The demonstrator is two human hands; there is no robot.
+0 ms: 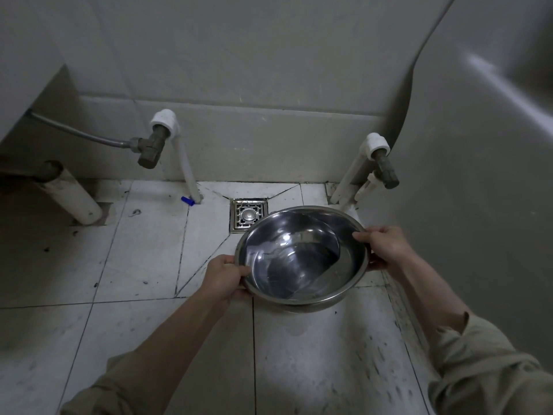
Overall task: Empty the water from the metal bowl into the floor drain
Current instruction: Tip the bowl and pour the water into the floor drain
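Note:
A shiny metal bowl (302,256) with clear water in it is held above the white tiled floor, roughly level. My left hand (223,278) grips its near-left rim with the thumb inside. My right hand (386,248) grips the right rim. The square metal floor drain (247,215) lies just beyond the bowl's far-left rim, near the wall, and the bowl covers its near-right corner.
Two white pipes with metal valves stand against the wall, one left (161,139) and one right (380,163) of the drain. A thick white drainpipe (74,196) slants at the far left. A grey panel (478,175) rises on the right. A small blue cap (187,200) lies by the left pipe's foot.

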